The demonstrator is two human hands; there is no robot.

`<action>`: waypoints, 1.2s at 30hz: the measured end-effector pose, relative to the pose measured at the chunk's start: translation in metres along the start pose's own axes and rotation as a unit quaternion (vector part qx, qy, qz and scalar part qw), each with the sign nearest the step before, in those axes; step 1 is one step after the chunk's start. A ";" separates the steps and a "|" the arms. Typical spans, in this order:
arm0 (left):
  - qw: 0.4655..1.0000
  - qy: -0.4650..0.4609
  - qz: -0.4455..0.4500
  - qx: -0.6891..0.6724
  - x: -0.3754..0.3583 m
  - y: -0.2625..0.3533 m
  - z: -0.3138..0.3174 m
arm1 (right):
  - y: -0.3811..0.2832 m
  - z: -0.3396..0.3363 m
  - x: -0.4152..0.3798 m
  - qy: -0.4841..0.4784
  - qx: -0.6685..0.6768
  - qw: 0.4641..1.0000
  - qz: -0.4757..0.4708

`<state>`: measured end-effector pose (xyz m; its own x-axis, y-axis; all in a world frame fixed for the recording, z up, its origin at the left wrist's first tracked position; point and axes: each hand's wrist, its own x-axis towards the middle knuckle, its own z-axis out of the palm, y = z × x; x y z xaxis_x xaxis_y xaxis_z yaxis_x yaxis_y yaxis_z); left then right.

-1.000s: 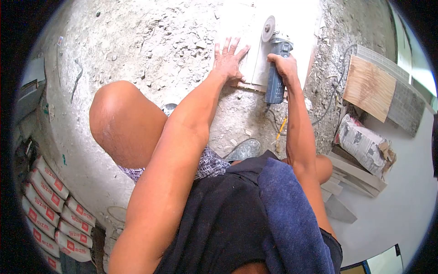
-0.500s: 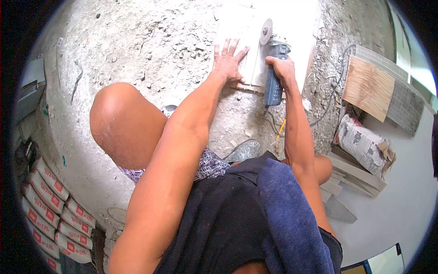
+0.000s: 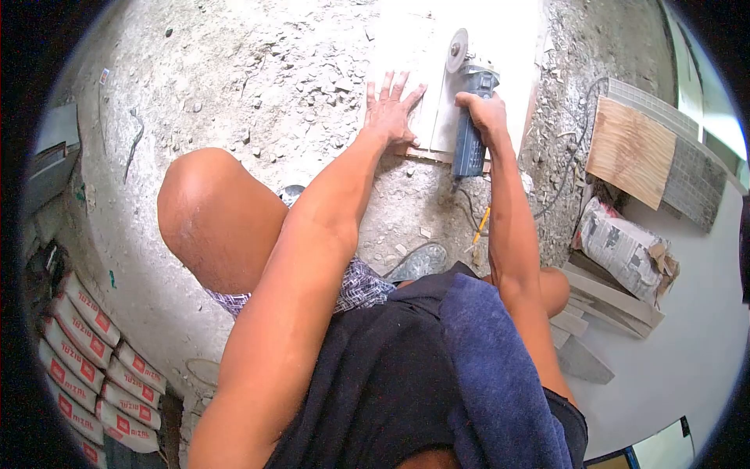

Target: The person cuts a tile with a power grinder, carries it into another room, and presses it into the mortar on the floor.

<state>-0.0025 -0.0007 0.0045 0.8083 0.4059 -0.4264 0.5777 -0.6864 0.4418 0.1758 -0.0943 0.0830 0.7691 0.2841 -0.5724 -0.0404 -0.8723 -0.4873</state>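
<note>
My right hand (image 3: 486, 117) is wrapped round the body of a blue-grey angle grinder (image 3: 469, 146). Its round cutting disc (image 3: 457, 51) stands on edge at the far end, over a white tile (image 3: 522, 47) lying on the ground. A thin line runs lengthwise down the tile, left of the disc. My left hand (image 3: 390, 113) lies flat with fingers spread on the tile's left near corner. The grinder's cord leaves the near end of the tool and loops to the right.
Rubble (image 3: 273, 86) covers the ground to the left. A yellow pencil-like stick (image 3: 481, 223) lies near my right forearm. On the right are a wooden board (image 3: 631, 148), a torn paper sack (image 3: 617, 242) and grey offcuts (image 3: 609, 301). Stacked cement bags (image 3: 86, 348) stand lower left.
The grinder and my right hand have shifted very slightly away from me along the tile. My left hand stays flat in the same place.
</note>
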 end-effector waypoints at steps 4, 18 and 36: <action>1.000 0.011 0.005 -0.002 0.001 -0.002 0.003 | -0.004 -0.003 0.011 -0.018 0.006 1.000 -0.011; 0.999 -0.027 -0.010 0.015 0.001 0.002 -0.005 | 0.000 -0.005 0.022 -0.037 -0.007 0.999 0.014; 1.000 -0.026 -0.006 0.006 -0.002 0.003 -0.010 | -0.007 -0.001 0.021 0.003 0.010 0.999 -0.037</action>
<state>-0.0011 0.0027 0.0146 0.7936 0.3829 -0.4728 0.5863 -0.6890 0.4261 0.1928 -0.0823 0.0753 0.7749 0.3444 -0.5300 0.0033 -0.8407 -0.5414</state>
